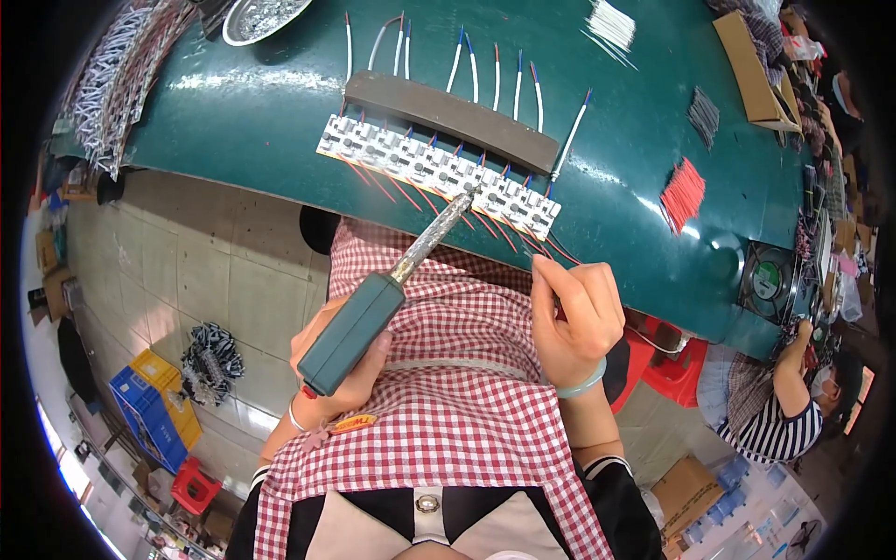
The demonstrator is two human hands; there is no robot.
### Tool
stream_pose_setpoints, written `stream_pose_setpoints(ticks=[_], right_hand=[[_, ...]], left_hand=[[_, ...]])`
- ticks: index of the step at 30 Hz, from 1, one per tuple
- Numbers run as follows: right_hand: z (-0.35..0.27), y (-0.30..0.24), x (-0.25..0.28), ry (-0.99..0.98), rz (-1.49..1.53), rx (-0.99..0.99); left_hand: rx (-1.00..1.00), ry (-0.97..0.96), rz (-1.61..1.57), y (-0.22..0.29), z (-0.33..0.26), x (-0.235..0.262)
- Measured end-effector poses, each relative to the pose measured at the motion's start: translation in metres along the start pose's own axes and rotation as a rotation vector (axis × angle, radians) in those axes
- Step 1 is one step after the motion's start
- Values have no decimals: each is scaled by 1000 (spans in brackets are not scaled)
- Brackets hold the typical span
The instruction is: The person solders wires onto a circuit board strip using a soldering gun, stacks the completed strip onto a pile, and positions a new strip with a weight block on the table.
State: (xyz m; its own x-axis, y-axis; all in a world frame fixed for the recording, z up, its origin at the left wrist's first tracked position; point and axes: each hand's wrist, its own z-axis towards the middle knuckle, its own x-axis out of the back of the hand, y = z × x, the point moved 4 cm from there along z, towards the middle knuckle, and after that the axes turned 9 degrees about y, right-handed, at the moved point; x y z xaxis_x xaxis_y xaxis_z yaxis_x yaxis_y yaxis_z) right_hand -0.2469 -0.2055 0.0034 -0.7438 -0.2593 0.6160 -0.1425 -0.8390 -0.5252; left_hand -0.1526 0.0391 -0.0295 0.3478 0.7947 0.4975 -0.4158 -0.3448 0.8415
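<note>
Head camera view: a worker's left hand [369,366] wraps tightly around a green soldering iron [353,334], angled so its tip meets the row of white circuit boards [373,147] near the table's edge. The right hand [583,308] hovers beside the row, fingers curled close together; whether they pinch anything, I cannot tell. A dark bar [448,121] lies across white-sleeved wires [473,77], probably as a weight. Red wires [684,194] lie bundled on the green tabletop [243,121]; beyond, a striped-shirted co-worker [791,415] sits near a fan [769,280].
</note>
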Motion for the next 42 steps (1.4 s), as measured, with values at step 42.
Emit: stream_pose_setpoints(ticks=[42], right_hand=[[0,1,-53,66,31,28]], left_hand=[[105,42,-3,-8,-7,13]])
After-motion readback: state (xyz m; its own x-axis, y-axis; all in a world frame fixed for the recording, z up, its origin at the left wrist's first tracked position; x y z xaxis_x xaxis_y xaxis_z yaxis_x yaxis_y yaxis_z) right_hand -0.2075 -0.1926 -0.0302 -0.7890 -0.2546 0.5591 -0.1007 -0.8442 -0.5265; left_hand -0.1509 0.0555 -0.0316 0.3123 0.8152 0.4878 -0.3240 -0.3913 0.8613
